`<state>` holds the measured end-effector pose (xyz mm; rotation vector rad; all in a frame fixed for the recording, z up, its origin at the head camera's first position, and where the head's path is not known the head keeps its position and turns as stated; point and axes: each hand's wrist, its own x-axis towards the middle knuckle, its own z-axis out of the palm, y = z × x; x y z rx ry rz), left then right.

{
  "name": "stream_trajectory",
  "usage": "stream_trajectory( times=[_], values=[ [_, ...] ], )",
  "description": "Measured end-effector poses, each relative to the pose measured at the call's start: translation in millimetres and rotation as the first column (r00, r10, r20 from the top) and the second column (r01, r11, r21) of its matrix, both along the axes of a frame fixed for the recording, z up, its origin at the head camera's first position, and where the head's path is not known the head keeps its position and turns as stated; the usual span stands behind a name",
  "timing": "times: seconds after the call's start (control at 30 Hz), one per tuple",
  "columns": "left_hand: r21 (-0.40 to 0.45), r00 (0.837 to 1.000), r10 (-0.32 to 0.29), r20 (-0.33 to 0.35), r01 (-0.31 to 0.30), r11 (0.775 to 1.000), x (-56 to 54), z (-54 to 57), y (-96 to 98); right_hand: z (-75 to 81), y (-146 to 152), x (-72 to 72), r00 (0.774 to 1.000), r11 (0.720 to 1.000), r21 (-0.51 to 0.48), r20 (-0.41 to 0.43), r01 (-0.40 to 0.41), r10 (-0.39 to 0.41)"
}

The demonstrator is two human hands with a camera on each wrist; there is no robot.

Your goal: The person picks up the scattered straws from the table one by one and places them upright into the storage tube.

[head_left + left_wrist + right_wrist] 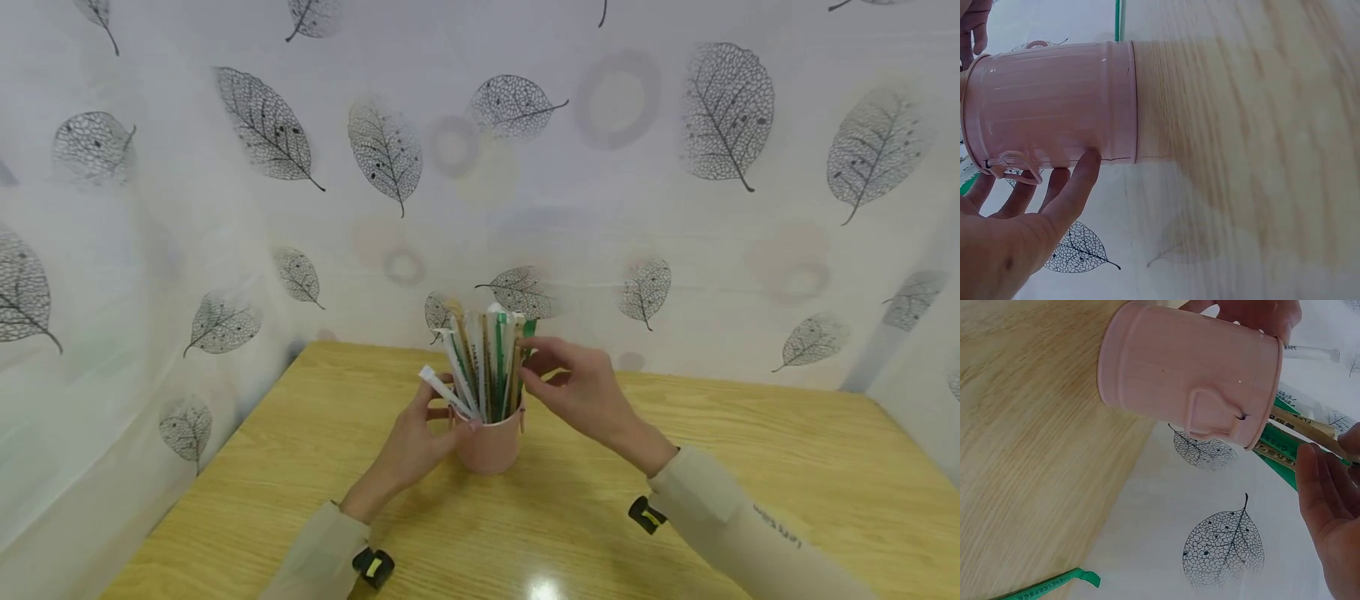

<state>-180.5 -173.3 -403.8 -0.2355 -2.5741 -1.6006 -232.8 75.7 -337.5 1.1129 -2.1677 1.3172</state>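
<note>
A small pink metal bucket (487, 450) with side loops stands upright on the table, holding several slim paper-wrapped straws (483, 367) in white, brown and green. My left hand (416, 442) grips the bucket from its left side; the thumb lies along its wall in the left wrist view, with the other fingers partly behind it. At the straws' right edge, my right hand (577, 387) pinches a brown wrapped straw (1310, 430) near its top. One white straw (447, 392) leans out to the left, over my left hand.
The wood-grain table (750, 467) stretches out on both sides of the bucket. A green wrapped straw (1041, 589) lies on it in the right wrist view. Behind the table hangs a pale curtain (487, 217) printed with leaves.
</note>
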Motion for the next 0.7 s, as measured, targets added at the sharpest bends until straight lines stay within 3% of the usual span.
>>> stream_trajectory(
  times=[0.5, 0.7],
  values=[
    [-0.018, 1.000, 0.004, -0.015, -0.004, 1.000, -0.7, 0.7, 0.2, -7.8, 20.6, 7.5, 1.000, 0.998, 0.053, 0.010, -0.018, 0.018],
    [-0.017, 1.000, 0.010, -0.011, -0.010, 1.000, -0.4, 0.5, -0.1, -11.1, 47.8, 7.6, 0.996, 0.990, 0.118, -0.029, 0.082, -0.079]
  ],
)
